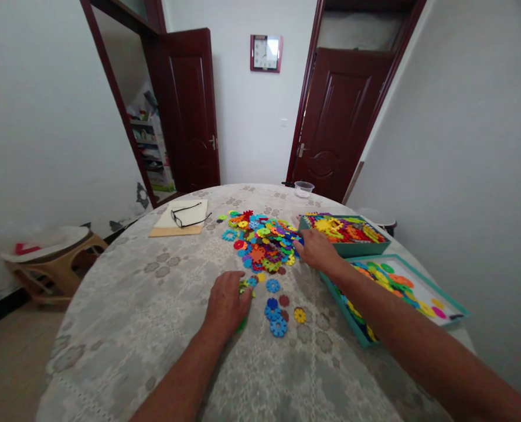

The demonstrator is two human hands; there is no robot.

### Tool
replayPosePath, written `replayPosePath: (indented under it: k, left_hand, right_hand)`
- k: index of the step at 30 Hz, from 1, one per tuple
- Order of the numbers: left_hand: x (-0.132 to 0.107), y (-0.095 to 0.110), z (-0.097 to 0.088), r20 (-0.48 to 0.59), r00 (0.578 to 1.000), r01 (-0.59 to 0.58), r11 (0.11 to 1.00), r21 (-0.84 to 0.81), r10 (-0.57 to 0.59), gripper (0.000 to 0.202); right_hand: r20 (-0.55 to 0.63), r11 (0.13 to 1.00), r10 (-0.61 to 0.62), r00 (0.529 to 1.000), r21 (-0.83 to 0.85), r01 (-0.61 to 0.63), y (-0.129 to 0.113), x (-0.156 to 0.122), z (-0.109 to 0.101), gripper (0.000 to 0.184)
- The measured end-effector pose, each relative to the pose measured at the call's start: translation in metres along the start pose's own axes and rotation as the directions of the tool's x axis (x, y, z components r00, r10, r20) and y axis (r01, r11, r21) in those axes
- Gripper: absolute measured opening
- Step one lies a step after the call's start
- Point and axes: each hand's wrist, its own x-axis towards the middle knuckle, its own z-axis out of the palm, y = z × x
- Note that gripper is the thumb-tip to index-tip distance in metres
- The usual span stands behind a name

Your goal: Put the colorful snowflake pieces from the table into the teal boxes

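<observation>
A pile of coloured plastic gear-shaped pieces [262,241] lies in the middle of a round table [123,328] with a lace cloth. My right hand [315,249] rests at the pile's right edge, fingers curled on a blue piece. My left hand [227,303] lies palm down near the pile's lower edge, fingers closed over green pieces [244,287]. Several loose blue pieces [275,313] and a yellow piece [299,315] lie between my arms.
A teal box [346,231] full of pieces and a teal lid [418,293] with more pieces sit at the right. Glasses [189,215] lie on a tan pad at the back left. A clear cup [304,189] stands at the far edge. A stool [49,258] is left of the table.
</observation>
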Motion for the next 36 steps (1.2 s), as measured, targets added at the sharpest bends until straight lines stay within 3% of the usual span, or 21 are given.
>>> replayPosePath:
  k: [4, 20, 23, 25, 28, 32, 36]
  left_hand:
    - [-0.003, 0.003, 0.000, 0.030, 1.000, -0.009, 1.000, 0.016, 0.008, 0.034]
    - [0.000, 0.009, -0.005, 0.112, 0.993, 0.021, 0.996, 0.089, -0.031, 0.024]
    - [0.002, 0.007, -0.011, 0.128, 0.990, 0.038, 0.990, 0.138, -0.056, 0.026]
    - [0.003, 0.007, -0.017, 0.136, 0.986, 0.068, 0.980, 0.189, -0.094, 0.030]
    - [0.005, 0.006, -0.026, 0.177, 0.976, 0.087, 0.968, 0.234, -0.130, 0.031]
    - [0.005, 0.007, -0.029, 0.232, 0.968, 0.051, 0.984, 0.173, -0.091, 0.024]
    - [0.004, 0.009, -0.027, 0.232, 0.969, 0.054, 0.988, 0.144, -0.087, 0.019]
  right_hand:
    - [0.055, 0.984, 0.081, 0.995, -0.165, -0.071, -0.009, 0.006, -0.006, 0.050]
    - [0.142, 0.967, 0.078, 0.987, -0.252, -0.040, 0.004, -0.019, -0.014, 0.044]
    - [0.118, 0.961, 0.068, 0.991, -0.273, -0.033, 0.004, -0.030, -0.016, 0.040]
    - [0.040, 0.959, 0.041, 0.998, -0.282, -0.029, 0.000, -0.039, -0.017, 0.036]
    - [-0.025, 0.985, -0.035, 0.999, -0.168, 0.030, -0.013, -0.053, -0.013, 0.031]
    - [0.174, 0.977, -0.137, 0.975, 0.188, 0.104, -0.039, -0.067, 0.007, 0.029]
    - [0.188, 0.962, -0.137, 0.972, 0.259, 0.085, -0.063, -0.073, 0.030, 0.030]
